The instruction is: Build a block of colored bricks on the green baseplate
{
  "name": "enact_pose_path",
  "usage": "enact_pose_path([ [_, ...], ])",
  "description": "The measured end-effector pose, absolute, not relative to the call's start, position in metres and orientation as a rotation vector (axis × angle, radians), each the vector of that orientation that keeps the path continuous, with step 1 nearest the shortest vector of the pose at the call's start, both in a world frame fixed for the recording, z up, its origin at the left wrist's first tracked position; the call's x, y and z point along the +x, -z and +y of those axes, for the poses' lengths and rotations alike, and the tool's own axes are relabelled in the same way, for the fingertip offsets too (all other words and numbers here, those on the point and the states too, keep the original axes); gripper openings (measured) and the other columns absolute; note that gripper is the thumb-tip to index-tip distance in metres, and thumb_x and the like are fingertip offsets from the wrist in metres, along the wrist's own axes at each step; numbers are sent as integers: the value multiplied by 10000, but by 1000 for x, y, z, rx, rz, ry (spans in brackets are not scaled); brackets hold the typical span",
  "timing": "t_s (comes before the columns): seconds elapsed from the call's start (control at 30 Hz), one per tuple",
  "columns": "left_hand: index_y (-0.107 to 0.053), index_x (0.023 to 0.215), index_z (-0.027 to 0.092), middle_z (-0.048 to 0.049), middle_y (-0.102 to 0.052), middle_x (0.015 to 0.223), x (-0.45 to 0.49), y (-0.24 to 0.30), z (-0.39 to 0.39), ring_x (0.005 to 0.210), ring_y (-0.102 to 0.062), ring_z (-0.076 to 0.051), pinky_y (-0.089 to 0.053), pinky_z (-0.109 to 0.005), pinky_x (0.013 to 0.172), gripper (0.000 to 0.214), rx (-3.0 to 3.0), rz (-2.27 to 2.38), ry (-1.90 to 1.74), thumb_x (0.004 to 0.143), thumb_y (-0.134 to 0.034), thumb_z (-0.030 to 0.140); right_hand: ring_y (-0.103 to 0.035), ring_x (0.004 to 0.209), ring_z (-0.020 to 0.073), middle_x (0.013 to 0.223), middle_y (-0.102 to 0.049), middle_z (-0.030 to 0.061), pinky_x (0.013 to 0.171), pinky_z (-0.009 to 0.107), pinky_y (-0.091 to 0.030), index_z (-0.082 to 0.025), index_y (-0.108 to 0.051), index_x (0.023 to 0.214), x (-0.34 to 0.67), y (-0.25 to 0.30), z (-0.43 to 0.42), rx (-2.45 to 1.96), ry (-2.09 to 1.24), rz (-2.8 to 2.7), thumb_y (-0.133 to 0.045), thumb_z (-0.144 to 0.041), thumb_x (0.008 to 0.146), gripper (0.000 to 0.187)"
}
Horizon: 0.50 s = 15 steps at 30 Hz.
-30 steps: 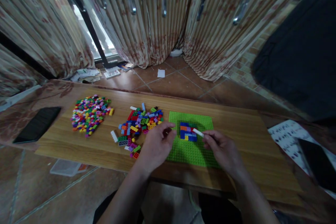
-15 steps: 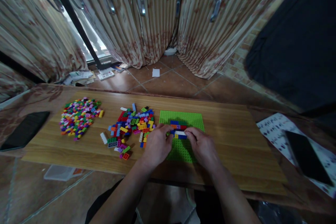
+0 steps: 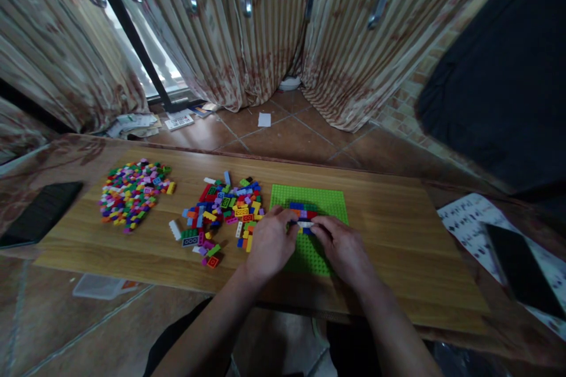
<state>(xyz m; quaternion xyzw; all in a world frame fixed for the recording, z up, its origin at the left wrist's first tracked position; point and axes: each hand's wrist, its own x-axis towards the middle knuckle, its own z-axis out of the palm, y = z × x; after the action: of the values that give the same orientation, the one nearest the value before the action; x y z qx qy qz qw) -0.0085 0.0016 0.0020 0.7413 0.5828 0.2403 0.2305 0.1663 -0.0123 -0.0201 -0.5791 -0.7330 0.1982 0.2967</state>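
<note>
A green studded baseplate lies under both hands. On its middle stands a low build of blue, red, orange and purple toy bricks. A long white brick lies along the near side of this build. My left hand pinches at the white brick's left end, its fingertips close against the build. At the right end, my right hand pinches it between thumb and forefinger. My fingers hide both ends of the white brick and part of the bricks beneath it.
Left of the baseplate lies a loose pile of larger bricks, and farther left a heap of small bricks. A dark tablet is at the far left. On the right, a black phone-like slab rests on a printed sheet.
Both hands have drawn slightly closer together over the white brick, and less of it shows. The whole view has shifted a little; the brick piles look the same.
</note>
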Motion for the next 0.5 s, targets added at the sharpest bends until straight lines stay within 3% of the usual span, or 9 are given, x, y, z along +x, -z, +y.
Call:
enact_pose_path([
  [0.5,-661,944,171,-56,-679,956,-10,-4,12,864,-626,-170,-472,-284,791,172,1794,1687,-697,859,-513,152,-659,804,184,904,-704,44,755,319,-514,-245,-728,958,165,29,-8,-1520,-431,-1819,-532,-314,914,212],
])
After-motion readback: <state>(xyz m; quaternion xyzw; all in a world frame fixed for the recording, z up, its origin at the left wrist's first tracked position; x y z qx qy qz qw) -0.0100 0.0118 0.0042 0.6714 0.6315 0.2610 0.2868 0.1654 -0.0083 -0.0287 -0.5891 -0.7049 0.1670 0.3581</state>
